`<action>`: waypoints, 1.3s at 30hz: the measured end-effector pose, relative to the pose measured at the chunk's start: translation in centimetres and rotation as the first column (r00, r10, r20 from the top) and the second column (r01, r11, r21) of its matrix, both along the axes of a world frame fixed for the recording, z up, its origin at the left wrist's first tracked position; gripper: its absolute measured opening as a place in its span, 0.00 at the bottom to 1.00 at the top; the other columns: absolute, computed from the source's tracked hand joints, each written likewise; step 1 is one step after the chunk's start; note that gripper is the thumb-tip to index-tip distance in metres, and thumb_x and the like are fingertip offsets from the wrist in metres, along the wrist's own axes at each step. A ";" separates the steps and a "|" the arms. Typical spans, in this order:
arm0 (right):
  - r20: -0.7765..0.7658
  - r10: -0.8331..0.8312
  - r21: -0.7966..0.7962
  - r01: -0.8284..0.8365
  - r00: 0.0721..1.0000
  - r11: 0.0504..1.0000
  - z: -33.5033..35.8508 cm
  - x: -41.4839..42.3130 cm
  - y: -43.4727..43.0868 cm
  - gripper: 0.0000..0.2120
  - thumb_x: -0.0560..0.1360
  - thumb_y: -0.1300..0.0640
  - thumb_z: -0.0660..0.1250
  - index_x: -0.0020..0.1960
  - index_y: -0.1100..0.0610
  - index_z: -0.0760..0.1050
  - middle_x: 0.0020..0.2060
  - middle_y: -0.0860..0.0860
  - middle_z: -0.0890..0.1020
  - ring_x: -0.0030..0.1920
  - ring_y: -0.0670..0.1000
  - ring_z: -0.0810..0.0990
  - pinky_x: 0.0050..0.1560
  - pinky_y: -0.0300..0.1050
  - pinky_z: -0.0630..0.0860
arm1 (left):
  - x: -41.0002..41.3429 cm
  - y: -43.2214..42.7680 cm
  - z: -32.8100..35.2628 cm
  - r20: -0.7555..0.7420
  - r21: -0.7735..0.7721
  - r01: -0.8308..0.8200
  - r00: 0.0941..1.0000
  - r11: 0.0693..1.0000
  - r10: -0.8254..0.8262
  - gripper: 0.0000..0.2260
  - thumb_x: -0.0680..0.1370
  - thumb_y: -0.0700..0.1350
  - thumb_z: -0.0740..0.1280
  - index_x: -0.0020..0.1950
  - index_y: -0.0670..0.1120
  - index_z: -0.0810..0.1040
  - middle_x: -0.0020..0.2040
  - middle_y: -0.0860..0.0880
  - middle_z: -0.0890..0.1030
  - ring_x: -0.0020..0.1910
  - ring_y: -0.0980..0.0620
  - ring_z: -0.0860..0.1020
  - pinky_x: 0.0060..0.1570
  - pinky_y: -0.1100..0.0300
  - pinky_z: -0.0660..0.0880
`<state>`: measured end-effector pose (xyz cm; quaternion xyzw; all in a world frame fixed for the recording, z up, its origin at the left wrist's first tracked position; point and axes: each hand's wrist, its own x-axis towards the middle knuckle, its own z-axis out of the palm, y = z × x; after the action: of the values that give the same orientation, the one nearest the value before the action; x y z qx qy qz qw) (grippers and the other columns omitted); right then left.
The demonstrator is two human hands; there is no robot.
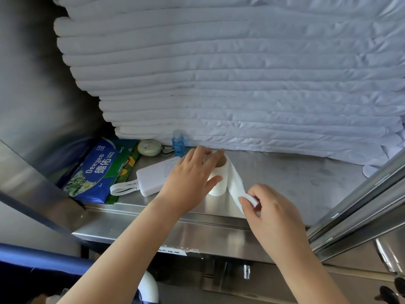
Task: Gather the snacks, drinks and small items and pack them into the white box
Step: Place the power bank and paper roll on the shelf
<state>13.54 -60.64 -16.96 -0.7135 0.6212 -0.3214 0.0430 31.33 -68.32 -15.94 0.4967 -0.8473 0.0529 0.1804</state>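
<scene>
A white toilet paper roll point(221, 178) stands on the steel shelf point(295, 183), a loose strip trailing off it to the right. My left hand point(190, 178) grips the roll from its left side, fingers over the top and thumb at the front. My right hand point(265, 209) pinches the folded end of the strip just right of the roll. Left of the roll lie a white power bank point(153, 178) with a loop strap, a blue wipes pack point(92, 172), a green packet point(122, 170), a pale green round case point(149, 147) and a small blue bottle point(178, 143). No white box is in view.
A tall stack of folded white linen point(241, 73) fills the back of the shelf. Steel cabinet walls close in at the left point(32, 106), and a sliding door frame point(361, 205) runs along the right. A dark blue cloth point(32, 266) lies at the lower left.
</scene>
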 end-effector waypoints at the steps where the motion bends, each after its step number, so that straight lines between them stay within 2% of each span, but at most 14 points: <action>1: 0.004 0.001 -0.002 -0.001 1.000 1.000 0.0 0.0 -0.1 0.17 0.70 0.58 0.72 0.35 0.52 0.63 0.27 0.44 0.65 0.25 0.48 0.64 0.24 0.36 0.58 | -0.2 0.0 0.0 -0.003 -0.007 -0.010 1.000 1.000 0.010 0.25 0.75 0.51 0.69 0.70 0.46 0.70 0.56 0.44 0.74 0.54 0.44 0.74 0.53 0.51 0.73; 8: -0.007 0.011 -0.014 -0.011 1.000 1.000 0.2 0.2 -0.5 0.15 0.69 0.59 0.73 0.34 0.54 0.66 0.28 0.44 0.65 0.26 0.48 0.62 0.25 0.33 0.55 | -1.2 -0.2 0.1 -0.076 -0.070 -0.096 0.993 0.993 0.091 0.24 0.68 0.53 0.75 0.58 0.41 0.78 0.47 0.42 0.76 0.45 0.41 0.76 0.45 0.50 0.77; 12: 0.019 0.001 -0.013 -0.001 1.000 1.000 0.0 0.2 -0.7 0.14 0.70 0.59 0.72 0.34 0.54 0.66 0.28 0.44 0.67 0.26 0.48 0.64 0.24 0.36 0.59 | -1.1 -0.2 0.3 -0.089 -0.040 -0.093 0.992 0.995 0.089 0.27 0.69 0.57 0.73 0.60 0.41 0.75 0.54 0.43 0.76 0.52 0.42 0.75 0.52 0.51 0.74; 13: 0.023 0.000 -0.013 0.000 1.000 1.000 -0.1 0.1 -0.7 0.13 0.70 0.59 0.71 0.35 0.54 0.67 0.28 0.44 0.68 0.26 0.48 0.65 0.24 0.38 0.60 | -0.8 -0.3 0.4 -0.096 -0.011 -0.065 0.993 0.998 0.064 0.30 0.69 0.57 0.72 0.65 0.42 0.72 0.61 0.43 0.73 0.58 0.43 0.73 0.58 0.52 0.70; 15: 0.019 0.004 -0.018 -0.003 1.000 1.000 -0.2 0.0 -0.7 0.12 0.71 0.59 0.71 0.36 0.55 0.68 0.28 0.45 0.68 0.26 0.48 0.66 0.24 0.38 0.61 | 0.1 -0.6 0.7 -0.080 0.069 0.046 0.996 0.997 -0.040 0.35 0.71 0.54 0.71 0.75 0.48 0.59 0.74 0.48 0.60 0.72 0.49 0.60 0.68 0.58 0.58; 17: 0.013 0.007 -0.021 -0.006 1.000 1.000 -0.2 -0.1 -0.7 0.12 0.71 0.58 0.71 0.36 0.54 0.68 0.29 0.44 0.69 0.26 0.47 0.66 0.24 0.36 0.60 | 1.0 -0.8 1.2 -0.026 0.138 0.156 0.988 0.978 -0.154 0.37 0.73 0.46 0.67 0.77 0.54 0.51 0.77 0.56 0.49 0.76 0.57 0.47 0.71 0.64 0.46; 18: 0.013 0.005 -0.021 -0.005 1.000 1.000 -0.2 -0.1 -0.7 0.11 0.71 0.58 0.71 0.36 0.54 0.69 0.29 0.44 0.69 0.26 0.47 0.66 0.25 0.35 0.59 | 1.4 -0.9 1.4 -0.003 0.168 0.182 0.983 0.969 -0.184 0.36 0.73 0.43 0.65 0.76 0.55 0.52 0.77 0.59 0.48 0.75 0.60 0.44 0.71 0.66 0.45; 19: 0.012 0.003 -0.021 -0.003 1.000 1.000 -0.2 -0.2 -0.7 0.11 0.71 0.59 0.71 0.36 0.55 0.69 0.29 0.45 0.69 0.26 0.47 0.66 0.25 0.35 0.59 | 1.5 -0.9 1.5 0.013 0.188 0.191 0.980 0.963 -0.197 0.34 0.73 0.41 0.64 0.76 0.56 0.54 0.76 0.60 0.50 0.75 0.61 0.45 0.71 0.66 0.47; 21: 0.009 0.000 -0.023 0.000 1.000 1.000 -0.2 -0.1 -0.7 0.10 0.70 0.59 0.71 0.37 0.55 0.70 0.29 0.45 0.70 0.26 0.48 0.66 0.25 0.35 0.59 | 1.5 -0.8 1.7 0.005 0.209 0.164 0.986 0.964 -0.169 0.30 0.75 0.41 0.63 0.75 0.57 0.58 0.75 0.60 0.56 0.74 0.59 0.55 0.71 0.59 0.59; 24: 0.015 0.004 -0.028 -0.004 1.000 1.000 -0.3 -0.1 -0.7 0.10 0.70 0.59 0.72 0.37 0.55 0.71 0.29 0.46 0.71 0.26 0.49 0.68 0.24 0.38 0.62 | 1.3 -0.7 1.6 -0.064 0.171 0.139 0.989 0.975 -0.130 0.25 0.77 0.45 0.65 0.72 0.55 0.65 0.71 0.57 0.66 0.67 0.54 0.67 0.61 0.54 0.70; 27: 0.022 0.011 -0.029 -0.011 1.000 1.000 -0.3 0.0 -0.8 0.10 0.71 0.58 0.72 0.37 0.54 0.70 0.29 0.44 0.70 0.26 0.47 0.67 0.24 0.34 0.60 | 1.0 -0.5 1.1 -0.097 0.153 0.119 0.990 0.981 -0.105 0.22 0.76 0.50 0.66 0.70 0.55 0.67 0.65 0.56 0.69 0.63 0.54 0.69 0.54 0.55 0.72; 30: 0.035 0.006 -0.025 -0.005 0.999 1.000 -0.4 0.0 -1.1 0.10 0.71 0.57 0.71 0.37 0.54 0.70 0.30 0.44 0.71 0.27 0.47 0.68 0.25 0.36 0.63 | 0.4 -0.2 0.7 -0.107 0.117 0.062 0.993 0.991 -0.050 0.24 0.74 0.53 0.68 0.69 0.52 0.69 0.60 0.53 0.70 0.59 0.53 0.70 0.49 0.57 0.72; 34: 0.060 0.015 -0.028 -0.013 0.998 1.000 -0.4 0.2 -1.3 0.09 0.72 0.56 0.70 0.38 0.53 0.71 0.31 0.43 0.72 0.29 0.45 0.70 0.26 0.38 0.67 | -0.4 0.1 0.3 -0.164 0.049 0.000 0.986 0.999 0.008 0.26 0.70 0.56 0.72 0.63 0.46 0.73 0.56 0.50 0.72 0.56 0.50 0.71 0.50 0.59 0.70; 39: 0.078 0.023 -0.032 -0.020 0.997 0.999 -0.3 0.6 -1.6 0.08 0.72 0.57 0.70 0.38 0.54 0.71 0.32 0.44 0.73 0.29 0.46 0.71 0.28 0.35 0.65 | -1.1 0.5 -0.1 -0.204 -0.018 -0.071 0.977 0.997 0.066 0.26 0.68 0.59 0.71 0.57 0.41 0.75 0.52 0.46 0.74 0.52 0.46 0.74 0.50 0.54 0.73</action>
<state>14.12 -62.20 -17.27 -0.7076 0.6062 -0.3581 0.0596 30.25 -67.81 -16.07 0.5262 -0.8060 0.0188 0.2705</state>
